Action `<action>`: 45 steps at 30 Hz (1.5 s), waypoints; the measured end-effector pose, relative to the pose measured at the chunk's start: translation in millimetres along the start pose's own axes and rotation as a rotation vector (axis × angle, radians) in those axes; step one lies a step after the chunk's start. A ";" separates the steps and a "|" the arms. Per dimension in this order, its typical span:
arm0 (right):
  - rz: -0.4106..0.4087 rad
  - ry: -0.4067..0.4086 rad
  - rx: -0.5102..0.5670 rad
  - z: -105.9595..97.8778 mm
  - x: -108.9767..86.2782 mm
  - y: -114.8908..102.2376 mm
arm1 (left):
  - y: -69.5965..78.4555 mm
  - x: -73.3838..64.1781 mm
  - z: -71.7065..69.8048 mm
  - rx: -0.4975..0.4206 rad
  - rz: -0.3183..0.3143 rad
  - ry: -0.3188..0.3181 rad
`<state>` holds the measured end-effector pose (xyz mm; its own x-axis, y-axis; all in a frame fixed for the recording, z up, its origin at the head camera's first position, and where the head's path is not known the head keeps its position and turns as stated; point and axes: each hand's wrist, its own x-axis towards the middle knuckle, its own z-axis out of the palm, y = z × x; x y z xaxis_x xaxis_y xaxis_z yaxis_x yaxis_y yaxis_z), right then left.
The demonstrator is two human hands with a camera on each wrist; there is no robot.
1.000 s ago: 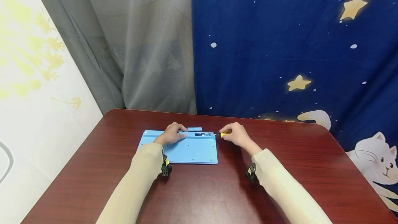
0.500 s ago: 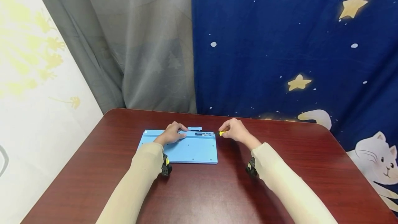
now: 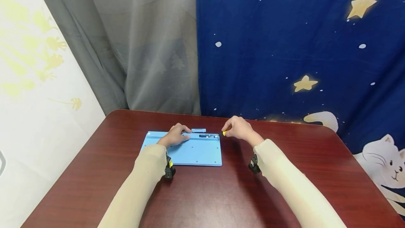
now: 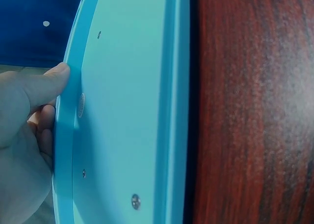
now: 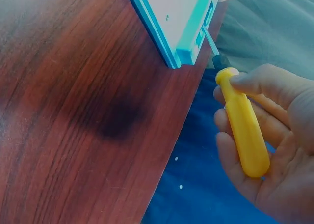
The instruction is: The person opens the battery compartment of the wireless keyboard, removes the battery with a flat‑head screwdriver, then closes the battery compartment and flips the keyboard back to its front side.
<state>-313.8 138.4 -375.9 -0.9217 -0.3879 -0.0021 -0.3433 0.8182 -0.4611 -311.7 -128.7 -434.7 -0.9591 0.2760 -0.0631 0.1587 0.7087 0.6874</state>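
Observation:
A light blue keyboard lies underside up, small screws showing in its base. Near its right end, the raised back strip has an open battery compartment. My left hand grips the back edge; in the left wrist view the thumb lies on the rim with fingers curled behind it. In my right hand is a screwdriver, held by its yellow handle. Its thin shaft reaches into the compartment; the tip's exact contact is too small to tell. A small blue battery cover lies just behind the keyboard.
The keyboard rests on a dark red wood-grain table, close to its far edge. Behind hang a grey curtain and a dark blue curtain with stars. A white patterned panel stands at the left.
My right hand has risen slightly and shifted a little left, so the screwdriver is steeper, its handle higher. The left hand keeps its place on the keyboard.

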 end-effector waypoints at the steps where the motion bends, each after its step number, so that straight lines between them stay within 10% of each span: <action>1: 0.004 -0.003 -0.014 -0.5 0.0 0.0 | 0.3 0.1 0.0 0.001 0.000 0.001; 15: -0.102 -0.061 0.083 -13.4 5.4 2.6 | 2.0 0.4 -1.9 -0.002 0.001 0.002; 45: -0.008 -0.090 0.066 -16.8 10.4 -3.0 | 2.7 -0.7 -3.0 0.009 0.020 -0.006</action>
<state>-325.3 139.1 -359.6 -0.8980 -0.4334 -0.0766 -0.3352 0.7863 -0.5191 -311.3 -128.9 -430.7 -0.9544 0.2936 -0.0539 0.1797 0.7092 0.6818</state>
